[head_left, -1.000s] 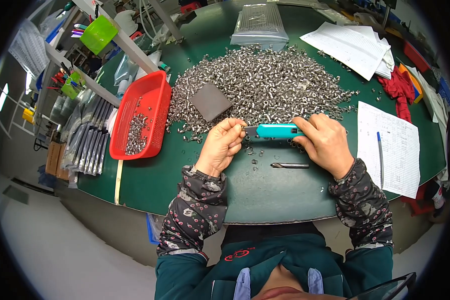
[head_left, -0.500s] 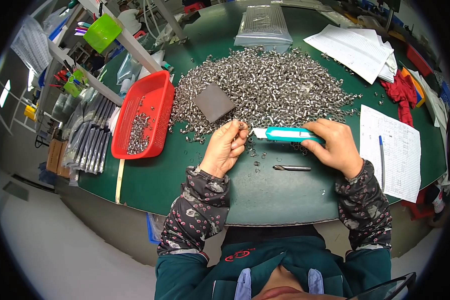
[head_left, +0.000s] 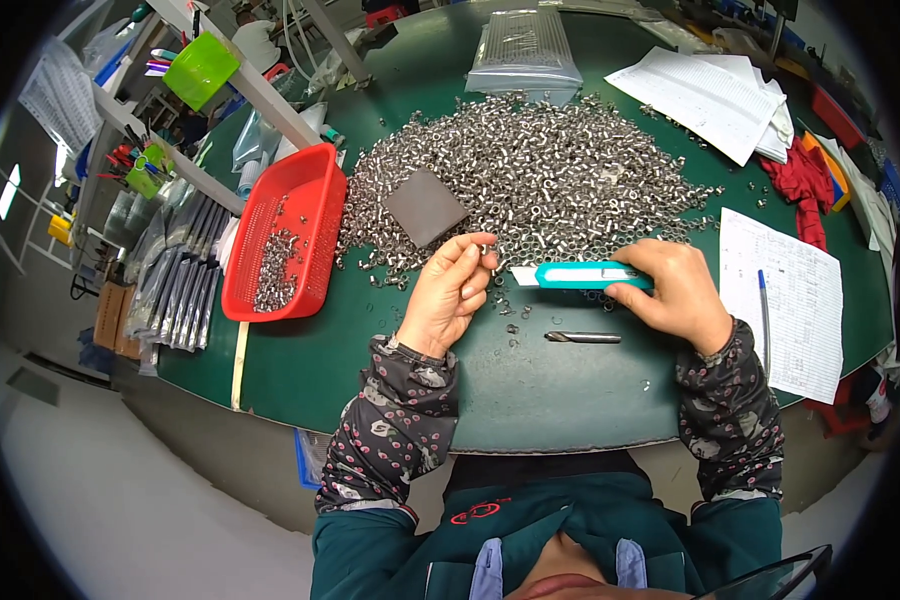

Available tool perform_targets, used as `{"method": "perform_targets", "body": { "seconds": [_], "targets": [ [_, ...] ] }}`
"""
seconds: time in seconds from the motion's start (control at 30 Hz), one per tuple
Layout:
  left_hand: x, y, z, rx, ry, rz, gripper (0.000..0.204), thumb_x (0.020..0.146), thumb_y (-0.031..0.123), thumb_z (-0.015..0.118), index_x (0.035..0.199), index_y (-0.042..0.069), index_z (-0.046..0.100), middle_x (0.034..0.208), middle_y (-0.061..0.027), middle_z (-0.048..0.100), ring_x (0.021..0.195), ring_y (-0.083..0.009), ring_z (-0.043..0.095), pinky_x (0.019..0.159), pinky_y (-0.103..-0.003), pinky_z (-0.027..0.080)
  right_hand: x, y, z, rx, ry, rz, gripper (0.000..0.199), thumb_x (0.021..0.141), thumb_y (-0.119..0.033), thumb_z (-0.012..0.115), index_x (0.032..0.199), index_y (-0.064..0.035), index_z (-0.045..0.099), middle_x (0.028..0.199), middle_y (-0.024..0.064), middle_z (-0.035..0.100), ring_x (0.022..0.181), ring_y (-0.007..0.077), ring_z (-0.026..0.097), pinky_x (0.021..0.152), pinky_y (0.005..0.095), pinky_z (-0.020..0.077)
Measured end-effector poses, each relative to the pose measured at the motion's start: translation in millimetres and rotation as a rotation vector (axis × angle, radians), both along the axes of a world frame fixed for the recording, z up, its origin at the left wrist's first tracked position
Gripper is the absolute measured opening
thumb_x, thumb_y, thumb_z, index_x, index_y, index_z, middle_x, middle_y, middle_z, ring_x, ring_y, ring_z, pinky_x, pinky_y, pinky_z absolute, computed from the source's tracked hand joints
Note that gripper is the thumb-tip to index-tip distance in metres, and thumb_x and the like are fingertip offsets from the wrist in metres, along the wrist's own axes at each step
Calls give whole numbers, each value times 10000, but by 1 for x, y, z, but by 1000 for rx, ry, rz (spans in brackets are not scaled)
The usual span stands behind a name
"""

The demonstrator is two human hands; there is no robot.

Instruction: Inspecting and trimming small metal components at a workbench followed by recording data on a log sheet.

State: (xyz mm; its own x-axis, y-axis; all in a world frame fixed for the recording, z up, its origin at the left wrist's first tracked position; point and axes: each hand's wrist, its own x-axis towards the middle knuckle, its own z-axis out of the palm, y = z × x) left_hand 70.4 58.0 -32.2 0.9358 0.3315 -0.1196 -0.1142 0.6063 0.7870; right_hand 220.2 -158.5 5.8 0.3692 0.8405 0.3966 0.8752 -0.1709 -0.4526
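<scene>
My right hand [head_left: 680, 290] is closed around a teal utility knife [head_left: 582, 275], its blade pointing left with the tip a little short of my left fingers. My left hand [head_left: 452, 290] pinches a small metal part [head_left: 486, 252] between thumb and fingertips; the fingers partly hide it. A big heap of small shiny metal ring-like parts [head_left: 540, 170] lies just beyond both hands. On its near left side rests a flat dark grey square block [head_left: 426, 207]. A drill bit [head_left: 583, 337] lies on the green table below the knife, with a few thin loose rings [head_left: 513, 328] beside it.
At the left stands a red plastic basket [head_left: 327, 250] holding some of the metal parts. A printed sheet [head_left: 805, 330] with a blue pen [head_left: 763, 300] lies at the right. Farther back are more papers [head_left: 690, 95], a bagged stack [head_left: 523, 50] and a red cloth [head_left: 802, 190].
The knife and my right hand have shifted slightly right, so the blade is farther from my left fingers. My left forefinger has straightened somewhat over the pinched part.
</scene>
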Motion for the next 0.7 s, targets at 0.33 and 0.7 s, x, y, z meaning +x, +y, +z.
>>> {"method": "perform_targets", "body": {
  "seconds": [0.33,0.7],
  "targets": [
    [-1,-1,-3,100,38,10,190,881,126,474,1037,30,523,753,-13,497,483,-8,321,368,-121,229,-3,3,-4,33,64,-9,237,688,-244,635,814,-43,620,692,113,578,631,287,570,554,355,442],
    [1,-4,-1,229,31,-3,178,865,76,487,1034,25,513,798,-23,540,459,-7,323,369,-131,239,-4,3,-5,3,177,-23,274,710,-284,619,841,-43,614,721,123,587,674,297,574,586,369,442]
  ]
}}
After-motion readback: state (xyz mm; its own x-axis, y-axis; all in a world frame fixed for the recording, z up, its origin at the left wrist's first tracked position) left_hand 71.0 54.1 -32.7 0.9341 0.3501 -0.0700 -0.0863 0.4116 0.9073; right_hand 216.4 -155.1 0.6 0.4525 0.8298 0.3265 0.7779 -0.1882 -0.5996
